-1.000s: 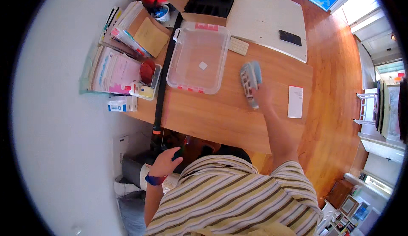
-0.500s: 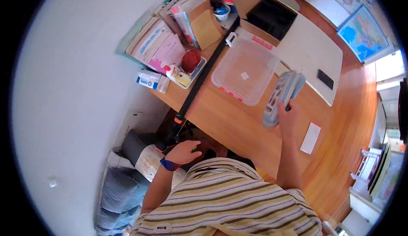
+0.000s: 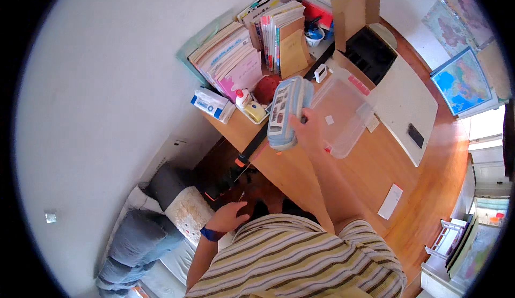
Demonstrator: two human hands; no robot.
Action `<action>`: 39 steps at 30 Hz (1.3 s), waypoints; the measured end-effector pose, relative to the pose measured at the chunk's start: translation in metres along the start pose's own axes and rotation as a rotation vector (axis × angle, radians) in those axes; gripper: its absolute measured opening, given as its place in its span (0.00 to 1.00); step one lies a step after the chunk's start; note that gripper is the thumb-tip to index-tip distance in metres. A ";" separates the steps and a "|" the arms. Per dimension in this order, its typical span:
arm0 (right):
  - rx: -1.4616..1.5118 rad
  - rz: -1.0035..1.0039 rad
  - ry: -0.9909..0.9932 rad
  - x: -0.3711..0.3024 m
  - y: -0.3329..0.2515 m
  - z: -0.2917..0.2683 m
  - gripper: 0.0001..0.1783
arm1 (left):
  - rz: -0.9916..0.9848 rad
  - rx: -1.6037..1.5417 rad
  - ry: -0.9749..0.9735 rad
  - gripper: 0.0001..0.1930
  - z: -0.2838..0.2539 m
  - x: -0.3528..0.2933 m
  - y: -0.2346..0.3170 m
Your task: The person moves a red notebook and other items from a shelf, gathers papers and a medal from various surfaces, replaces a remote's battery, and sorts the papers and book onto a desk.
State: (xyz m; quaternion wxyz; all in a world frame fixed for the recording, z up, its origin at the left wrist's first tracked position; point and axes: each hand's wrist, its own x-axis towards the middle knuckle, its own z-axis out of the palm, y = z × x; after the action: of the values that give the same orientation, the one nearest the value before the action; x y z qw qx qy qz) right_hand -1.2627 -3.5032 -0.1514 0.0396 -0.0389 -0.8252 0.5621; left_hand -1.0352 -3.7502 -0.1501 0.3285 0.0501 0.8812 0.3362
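Note:
A light blue zippered pencil case (image 3: pixel 284 113) with pictures on its side is gripped in my right hand (image 3: pixel 307 128). It is held up over the left part of the desk, in front of the shelf items and beside a clear plastic box lid or tray (image 3: pixel 351 131). My left hand (image 3: pixel 227 217), with a dark blue band on the wrist, hangs low by my waist near the desk's front edge. It holds nothing that I can see, and its fingers are loosely stretched.
Books and folders (image 3: pixel 228 62) stand at the back left, by a white basket (image 3: pixel 262 116) with a glue bottle and a red round item. An open cardboard box (image 3: pixel 354 24) sits at the back. A phone (image 3: pixel 415 135) lies on a white board (image 3: pixel 399 102); a white card (image 3: pixel 390 201) lies at right.
My right hand has carried the pencil case leftward and up, from the desk's right side to its left. The view has shifted a little. My left hand stays low by my waist.

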 end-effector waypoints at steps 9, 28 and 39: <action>-0.031 0.022 0.127 0.130 -0.003 0.031 0.17 | 0.006 -0.051 -0.089 0.29 0.011 0.007 -0.023; -0.439 0.388 0.199 0.315 0.142 0.059 0.39 | -0.190 -0.218 -0.158 0.27 -0.002 0.041 -0.023; -0.483 0.203 0.251 0.340 0.109 0.098 0.18 | -0.241 -0.199 -0.272 0.27 0.007 0.049 -0.034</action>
State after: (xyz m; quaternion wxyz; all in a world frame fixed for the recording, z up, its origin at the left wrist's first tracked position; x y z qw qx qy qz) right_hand -1.6095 -3.5176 -0.2810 0.0745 -0.1991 -0.9156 0.3412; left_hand -1.0648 -3.7576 -0.2019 0.4859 -0.0436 0.7907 0.3699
